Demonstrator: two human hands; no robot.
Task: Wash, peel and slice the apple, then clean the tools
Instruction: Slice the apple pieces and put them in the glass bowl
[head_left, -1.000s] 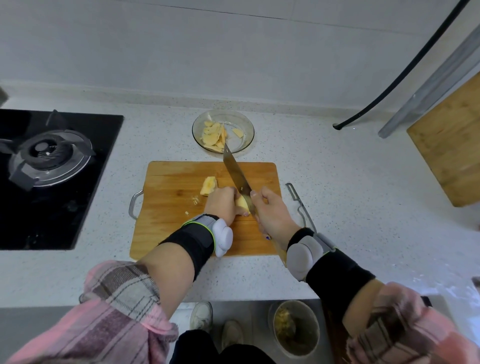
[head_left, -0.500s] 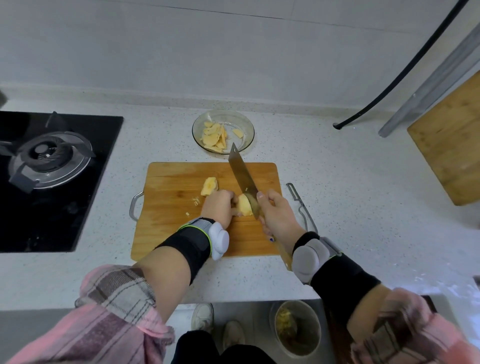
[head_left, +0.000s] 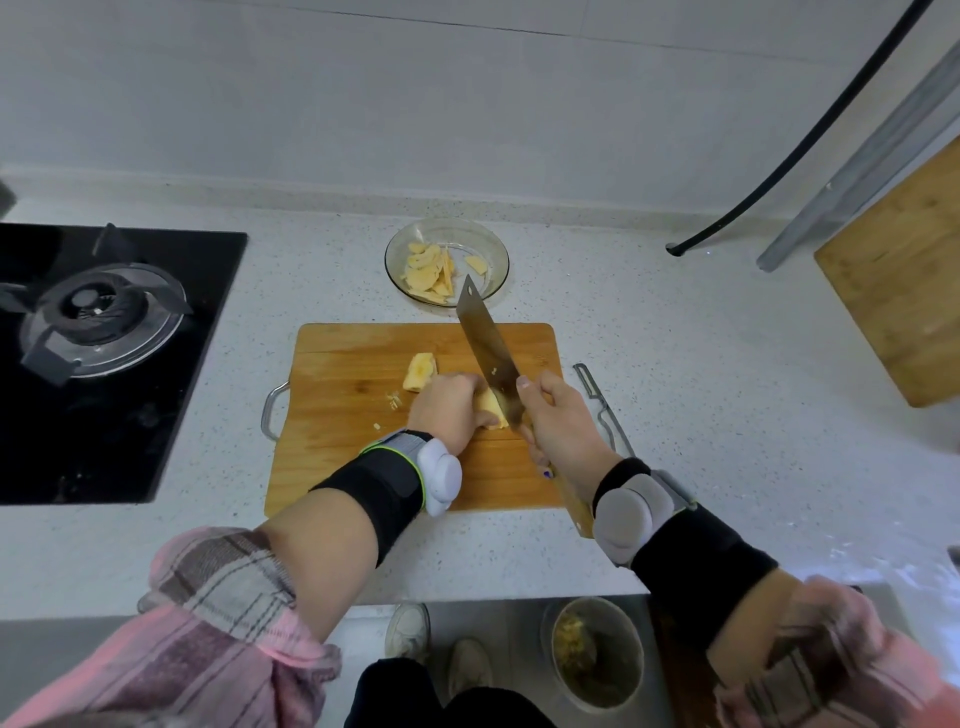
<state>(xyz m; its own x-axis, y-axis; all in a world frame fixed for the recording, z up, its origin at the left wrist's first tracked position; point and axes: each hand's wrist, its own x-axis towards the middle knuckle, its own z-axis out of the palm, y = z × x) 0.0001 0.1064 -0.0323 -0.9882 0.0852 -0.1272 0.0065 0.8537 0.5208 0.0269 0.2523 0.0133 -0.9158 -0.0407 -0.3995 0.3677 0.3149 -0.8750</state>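
Right hand (head_left: 563, 421) grips the knife (head_left: 488, 348) by its handle, blade tilted against the apple piece (head_left: 493, 408) that the left hand (head_left: 447, 410) curls over, steadying it on the cutting board (head_left: 337, 415). Beyond, a second piece (head_left: 420, 371) waits; finished slices fill the glass bowl (head_left: 496, 249), kept within reach.

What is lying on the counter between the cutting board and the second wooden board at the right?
In the head view, a metal peeler lies there, close to the cutting board; beyond it, bare counter up to the second wooden board.
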